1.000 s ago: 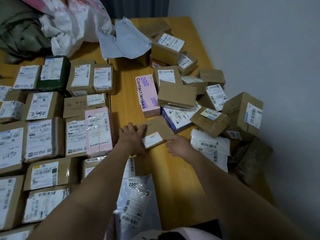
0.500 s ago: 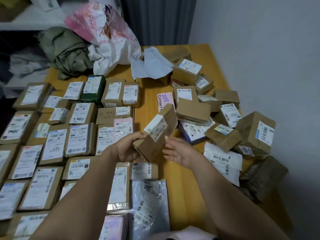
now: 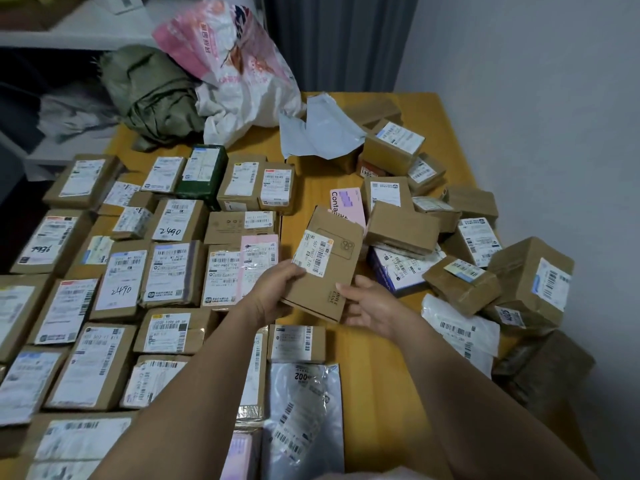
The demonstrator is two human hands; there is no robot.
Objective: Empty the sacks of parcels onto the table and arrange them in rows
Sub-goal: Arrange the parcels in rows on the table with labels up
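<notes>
Parcel (image 3: 332, 271) tilts face-up above the bench (image 3: 374, 362), left grip (image 3: 277, 289) clasping its side, right grip (image 3: 372, 304) spread loosely under its corner, probably to read its label (image 3: 313, 252).

Brown cardboard box (image 3: 325, 268), white label; yellow table (image 3: 374, 368); dark green parcel (image 3: 202, 176); pink-white sack (image 3: 239, 67).

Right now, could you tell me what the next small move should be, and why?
Probably lower the flat brown cardboard box, gripped by the left hand with the right hand at its edge, onto the bare yellow wooden table just beyond the small white-labelled brown box; that slot continues the rows.
</notes>
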